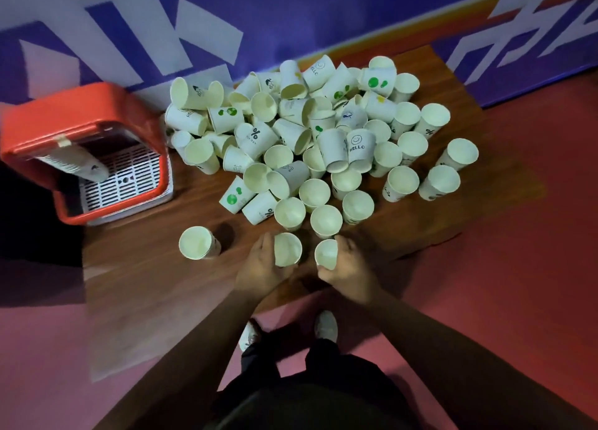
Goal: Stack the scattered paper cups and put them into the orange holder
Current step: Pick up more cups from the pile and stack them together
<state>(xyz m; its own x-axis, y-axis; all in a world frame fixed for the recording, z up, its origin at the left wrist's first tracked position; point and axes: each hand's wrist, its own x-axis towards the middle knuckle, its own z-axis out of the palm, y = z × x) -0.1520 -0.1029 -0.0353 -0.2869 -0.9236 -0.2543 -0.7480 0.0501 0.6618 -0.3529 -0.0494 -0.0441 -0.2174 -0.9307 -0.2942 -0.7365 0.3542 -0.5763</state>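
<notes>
A large heap of white paper cups (301, 128) covers the far half of the wooden table (145, 277), some upright and some tipped over. My left hand (259, 267) grips one upright cup (287, 249) near the table's front edge. My right hand (348, 267) grips another upright cup (326, 254) just beside it. A single cup (197, 243) stands apart to the left. The orange holder (84, 144) sits at the table's left end, with a stack of cups (76, 164) lying slanted inside it.
A purple wall with white lettering (194, 34) rises behind the table. Pink-red floor (517, 235) surrounds the table, and my shoes (325, 326) show below its front edge. The holder has a white slatted grid (129, 180) at its bottom.
</notes>
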